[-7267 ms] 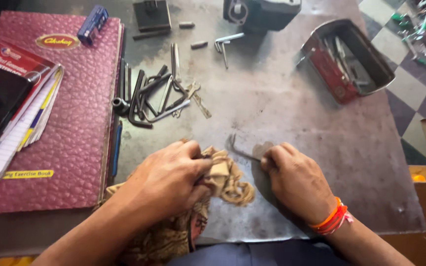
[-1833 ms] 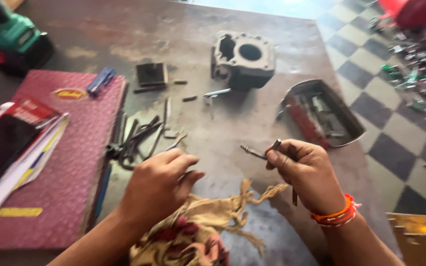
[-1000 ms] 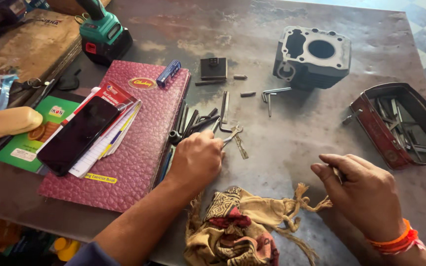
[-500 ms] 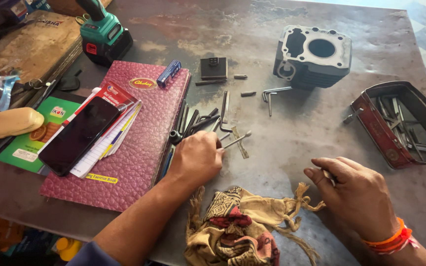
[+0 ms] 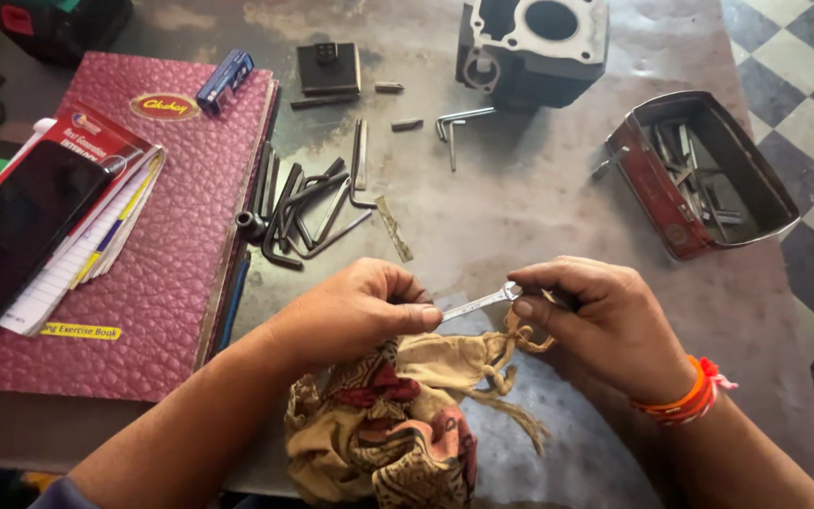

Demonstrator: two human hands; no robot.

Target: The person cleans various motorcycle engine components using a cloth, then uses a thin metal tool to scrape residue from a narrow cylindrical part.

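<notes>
- Your left hand [image 5: 355,311] and right hand [image 5: 600,316] each pinch one end of a small spanner [image 5: 479,303].
- Its long axis runs from 8 to 2 o'clock, just above the patterned cloth [image 5: 398,415].
- Neither hand is nearer.

Bare forearms, one banded wrist

The right hand [image 5: 605,316] carries orange and red thread bands at its wrist; the left hand [image 5: 350,311] wears nothing.
</notes>
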